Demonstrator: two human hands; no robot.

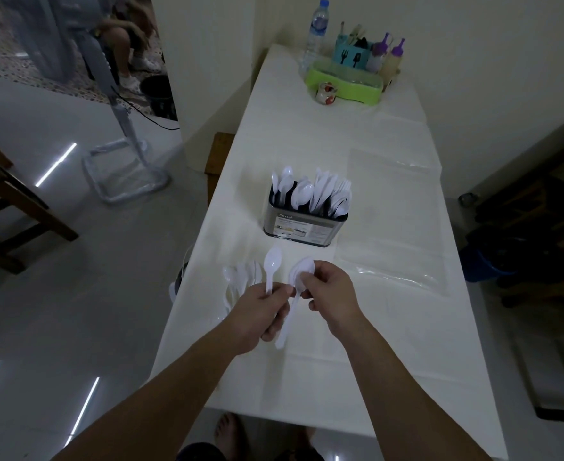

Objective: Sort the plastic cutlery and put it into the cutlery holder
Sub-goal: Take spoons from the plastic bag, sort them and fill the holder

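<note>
Gripping spoon point(271, 267), left hand point(260, 311); right hand point(332, 294) pinching stacked spoons point(298, 281), count unclear.

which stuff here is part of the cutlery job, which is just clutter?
Job: small spoon in left hand; bigger spoon in right hand; loose spoons; cutlery holder.
Clutter: water bottle, green tray, sauce bottles, plastic sheet.

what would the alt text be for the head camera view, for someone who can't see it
Over a white table, the left hand holds a small white plastic spoon upright while the right hand grips a larger white spoon. More spoons lie left of them; behind stands a metal cutlery holder full of white cutlery.
</note>
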